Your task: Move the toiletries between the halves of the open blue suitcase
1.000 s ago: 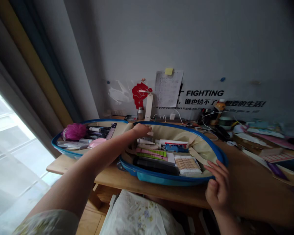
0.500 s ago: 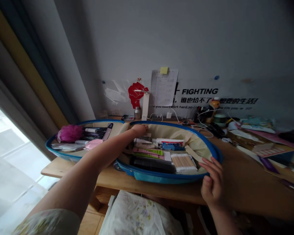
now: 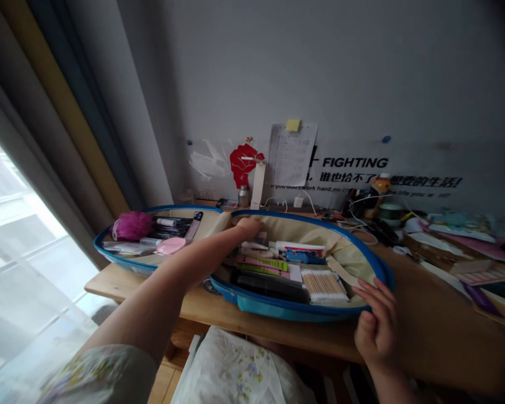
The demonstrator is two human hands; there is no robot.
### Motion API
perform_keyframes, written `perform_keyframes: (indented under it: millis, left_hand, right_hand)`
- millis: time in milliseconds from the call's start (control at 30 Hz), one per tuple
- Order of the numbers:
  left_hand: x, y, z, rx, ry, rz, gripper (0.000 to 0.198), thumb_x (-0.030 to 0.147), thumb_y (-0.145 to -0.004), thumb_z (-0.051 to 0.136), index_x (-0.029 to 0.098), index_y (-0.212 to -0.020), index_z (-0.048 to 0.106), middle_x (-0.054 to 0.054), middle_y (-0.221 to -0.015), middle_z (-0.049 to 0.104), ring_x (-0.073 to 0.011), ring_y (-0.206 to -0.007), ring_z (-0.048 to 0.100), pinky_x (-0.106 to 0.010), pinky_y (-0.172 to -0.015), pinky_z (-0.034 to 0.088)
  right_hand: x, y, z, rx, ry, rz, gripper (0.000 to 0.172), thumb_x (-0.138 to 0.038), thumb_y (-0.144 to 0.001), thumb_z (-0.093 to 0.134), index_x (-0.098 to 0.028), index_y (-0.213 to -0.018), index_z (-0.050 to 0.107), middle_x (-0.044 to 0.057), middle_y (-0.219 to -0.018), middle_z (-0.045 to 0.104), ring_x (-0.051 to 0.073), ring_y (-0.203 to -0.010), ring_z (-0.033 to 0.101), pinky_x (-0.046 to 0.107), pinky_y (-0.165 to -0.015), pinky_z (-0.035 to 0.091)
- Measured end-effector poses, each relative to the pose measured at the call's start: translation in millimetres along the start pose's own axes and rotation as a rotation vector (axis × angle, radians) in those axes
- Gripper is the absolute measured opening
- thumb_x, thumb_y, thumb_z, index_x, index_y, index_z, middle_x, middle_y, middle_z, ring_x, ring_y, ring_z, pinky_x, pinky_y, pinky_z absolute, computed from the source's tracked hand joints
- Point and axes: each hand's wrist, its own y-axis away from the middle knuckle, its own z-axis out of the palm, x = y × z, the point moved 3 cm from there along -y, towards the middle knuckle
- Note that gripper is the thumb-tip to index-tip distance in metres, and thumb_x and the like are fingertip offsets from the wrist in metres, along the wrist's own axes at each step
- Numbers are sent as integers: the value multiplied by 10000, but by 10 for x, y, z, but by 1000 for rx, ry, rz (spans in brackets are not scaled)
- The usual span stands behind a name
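Observation:
A blue-rimmed suitcase (image 3: 286, 314) lies opened flat. My left hand (image 3: 249, 226) reaches into the back left of its right half, fingers curled down; what they hold is hidden. My right hand (image 3: 379, 322) rests at the right end of the rim, fingers stretched out and thumb apart. Its fingertips meet the end of a beige strap (image 3: 343, 271). Between my hands lie cotton swabs (image 3: 324, 285), a white-and-red tube (image 3: 301, 248), a blue item (image 3: 305, 258), green-and-pink packets (image 3: 263, 262) and a long black item (image 3: 269, 285).
In the suitcase's left half sit a purple bath puff (image 3: 132, 225), a pink oval item (image 3: 171, 246) and dark packets. The wooden desk (image 3: 429, 325) carries a white lamp (image 3: 258, 185), a metal bottle (image 3: 243, 196) and clutter at right. A floral cloth (image 3: 244, 367) lies below.
The whole view has shifted slightly, so everything appears farther right. Both hands keep about the same places on the suitcase.

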Motion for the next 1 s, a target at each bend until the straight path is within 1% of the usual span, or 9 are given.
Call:
perform_keyframes:
  millis: [67, 133, 267, 400, 500, 600, 767, 900, 1000]
  left_hand:
    - [-53, 28, -110, 44, 18, -27, 387, 390, -966, 628, 170, -1283, 597, -107, -1292, 615, -237, -1113, 632, -463, -941, 560]
    - [-243, 80, -258, 101, 28, -91, 403, 410, -984, 593, 178, -1314, 583, -111, -1314, 612, -240, -1126, 633, -465, -952, 553]
    - [-1025, 356, -473, 164, -8, -330, 376, 287, -1041, 401, 252, -1379, 562, -103, -1388, 609, -258, -1225, 620, -362, -948, 530]
    - [-1876, 858, -321, 77, -72, -549, 392, 161, -992, 437, 191, -1349, 594, -163, -1399, 593, -298, -1237, 620, -371, -951, 523]
    - [-2276, 1200, -57, -29, -111, -624, 343, 219, -981, 557, 154, -1314, 601, -156, -1352, 610, -284, -1208, 623, -434, -981, 527]
    - [-2491, 1386, 156, -113, -139, -634, 386, 363, -966, 630, 163, -1294, 593, -112, -1310, 612, -248, -1141, 628, -474, -959, 552]
    - [-2686, 1405, 290, -157, -169, -597, 393, 386, -965, 629, 164, -1288, 592, -109, -1293, 611, -241, -1113, 631, -465, -934, 562]
    - [-2751, 1339, 355, -115, -161, -564, 391, 385, -965, 629, 164, -1285, 593, -107, -1282, 616, -237, -1100, 635, -459, -925, 566]
    - [-2720, 1306, 389, 3, -106, -477, 389, 386, -966, 629, 163, -1283, 593, -107, -1276, 618, -235, -1094, 637, -456, -919, 568]
  right_hand:
    - [-2, -3, 1, 6, -1, -1, 360, -384, -1013, 380, -201, -1160, 654, 135, -1154, 671, 320, -1277, 550, 573, -1040, 448]
    - [-7, -8, 1, 13, 1, -12, 363, -383, -1016, 380, -195, -1160, 655, 136, -1142, 675, 319, -1269, 554, 557, -1028, 456]
    - [1, -5, 1, 17, 13, -17, 380, -389, -1018, 373, -187, -1164, 660, 138, -1138, 680, 322, -1269, 558, 552, -1029, 464]
    - [9, 4, 8, 3, 34, -24, 386, -370, -1017, 359, -178, -1183, 651, 148, -1159, 673, 327, -1281, 553, 557, -1044, 461]
    - [-3, -1, 3, 12, 28, -36, 387, -372, -1018, 362, -181, -1205, 641, 149, -1150, 672, 329, -1273, 557, 556, -1034, 466]
    - [-5, -1, -4, 1, 25, -37, 392, -373, -1020, 358, -182, -1215, 638, 152, -1159, 668, 333, -1289, 547, 562, -1034, 462]
    - [10, 13, -13, -18, 24, -28, 393, -379, -1018, 360, -185, -1212, 641, 151, -1168, 671, 332, -1293, 547, 565, -1035, 461]
    - [10, 18, -15, -11, 30, -31, 397, -384, -1018, 360, -187, -1212, 645, 147, -1176, 672, 329, -1291, 551, 556, -1033, 466]
    - [9, 19, -15, -23, 43, -31, 395, -372, -1017, 362, -186, -1227, 640, 148, -1181, 671, 330, -1299, 548, 551, -1035, 465]
